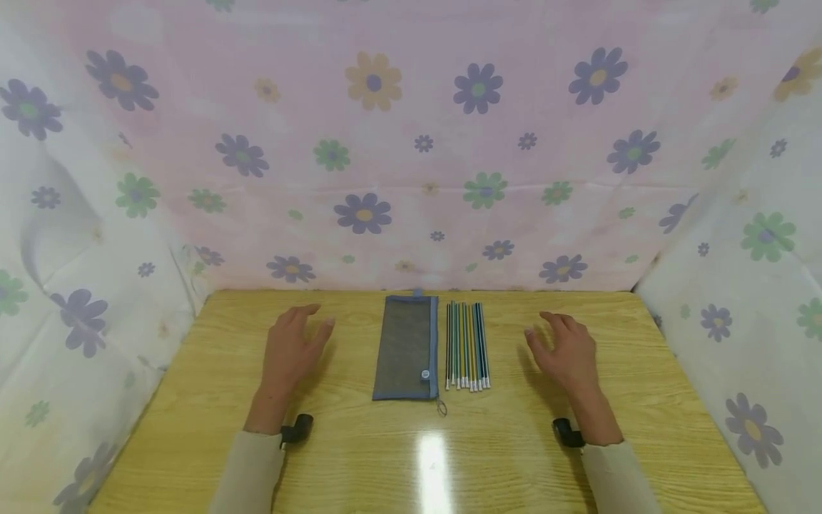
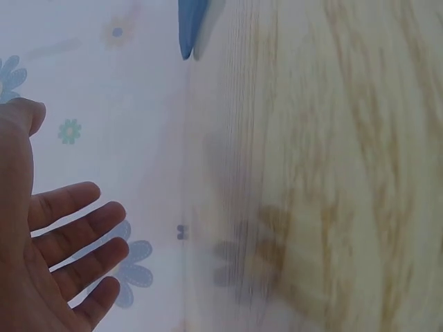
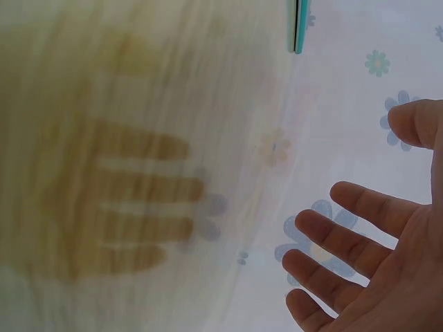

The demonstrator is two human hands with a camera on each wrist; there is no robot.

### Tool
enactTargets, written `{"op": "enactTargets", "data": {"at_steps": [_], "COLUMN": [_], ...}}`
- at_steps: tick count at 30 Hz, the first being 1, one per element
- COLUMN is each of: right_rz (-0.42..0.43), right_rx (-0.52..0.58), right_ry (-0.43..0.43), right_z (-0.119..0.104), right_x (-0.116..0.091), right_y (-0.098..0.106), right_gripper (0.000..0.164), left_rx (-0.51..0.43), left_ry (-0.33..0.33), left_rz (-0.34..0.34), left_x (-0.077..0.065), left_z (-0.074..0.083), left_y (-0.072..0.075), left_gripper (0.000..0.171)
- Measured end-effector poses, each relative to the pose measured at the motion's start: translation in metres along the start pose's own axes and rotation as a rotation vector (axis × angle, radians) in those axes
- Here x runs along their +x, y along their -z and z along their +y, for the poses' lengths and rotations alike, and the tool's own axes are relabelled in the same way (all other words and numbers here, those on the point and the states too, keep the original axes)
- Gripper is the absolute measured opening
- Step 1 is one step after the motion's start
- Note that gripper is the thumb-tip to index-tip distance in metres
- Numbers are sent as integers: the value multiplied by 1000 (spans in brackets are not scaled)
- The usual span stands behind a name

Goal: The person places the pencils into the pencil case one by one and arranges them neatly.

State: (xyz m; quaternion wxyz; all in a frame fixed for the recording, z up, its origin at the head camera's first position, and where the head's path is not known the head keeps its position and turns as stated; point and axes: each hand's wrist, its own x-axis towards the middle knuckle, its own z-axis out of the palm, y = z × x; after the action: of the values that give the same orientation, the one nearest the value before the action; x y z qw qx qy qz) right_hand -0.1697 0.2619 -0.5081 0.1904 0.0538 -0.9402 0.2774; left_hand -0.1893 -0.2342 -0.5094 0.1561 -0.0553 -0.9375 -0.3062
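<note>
A grey mesh zip pouch with blue edging lies flat near the middle of the table, a ring hanging from its zip at the front corner. Right beside it, several striped pencils lie side by side, their pale ends toward me. To the left of the pouch my left hand hovers above the wood, fingers relaxed and holding nothing. My right hand is over the table to the right of the pencils, likewise without anything in it. Both wrist views show spread fingers; the pouch's blue edge appears in the left one.
The wood-grain table is bounded at the back by a flower-patterned cloth, with more cloth at both sides. A black wrist mount sits at the left cuff, and another mount at the right cuff.
</note>
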Motion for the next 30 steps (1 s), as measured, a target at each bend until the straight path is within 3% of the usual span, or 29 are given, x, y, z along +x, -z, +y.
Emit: {"op": "enactTargets", "data": {"at_steps": [12, 21, 30], "right_rz": [-42, -29, -47], "right_rx": [4, 7, 23], "right_ry": [-6, 33, 14], "right_z": [-10, -14, -21], "right_x": [3, 6, 9], "right_y": [-5, -12, -17], "right_gripper": [46, 42, 41], "left_rx": [-16, -14, -10], "left_ry": [-31, -65, -131], "left_rz": [-28, -41, -51], "left_x": [2, 3, 4], "left_z": [11, 30, 48], "left_y": [-17, -27, -39], "left_gripper": [58, 56, 54]}}
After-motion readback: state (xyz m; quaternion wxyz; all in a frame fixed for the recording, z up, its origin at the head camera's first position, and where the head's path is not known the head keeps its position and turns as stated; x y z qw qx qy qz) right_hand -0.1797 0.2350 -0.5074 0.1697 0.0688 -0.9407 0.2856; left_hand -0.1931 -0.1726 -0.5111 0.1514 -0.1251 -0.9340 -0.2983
